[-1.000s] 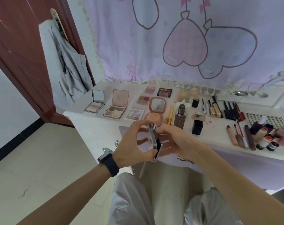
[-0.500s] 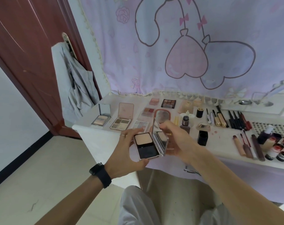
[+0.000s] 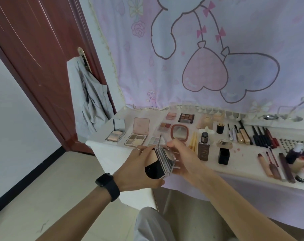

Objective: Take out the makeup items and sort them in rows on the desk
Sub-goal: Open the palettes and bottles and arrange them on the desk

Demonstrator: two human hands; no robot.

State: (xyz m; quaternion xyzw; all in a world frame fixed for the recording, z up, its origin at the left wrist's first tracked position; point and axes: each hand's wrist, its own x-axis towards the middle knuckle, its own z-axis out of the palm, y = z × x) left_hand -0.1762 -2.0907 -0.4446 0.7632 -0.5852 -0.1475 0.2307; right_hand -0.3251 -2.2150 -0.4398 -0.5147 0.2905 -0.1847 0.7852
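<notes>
Fingers (image 3: 138, 150) of left hand (image 3: 135, 171) and right hand (image 3: 184, 160) grip the open compact (image 3: 156, 165), probably displaying it like the open palettes (image 3: 135, 139) at eleven o'clock on the surface (image 3: 243, 164).

Both bare forearms reach forward and meet before the body. The left hand (image 3: 135, 171) cups the open compact (image 3: 154, 169) from the side, thumb beneath it. The right hand (image 3: 187, 162) grips its lid, fingers curled behind.

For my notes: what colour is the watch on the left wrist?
The watch is black; head view.
</notes>
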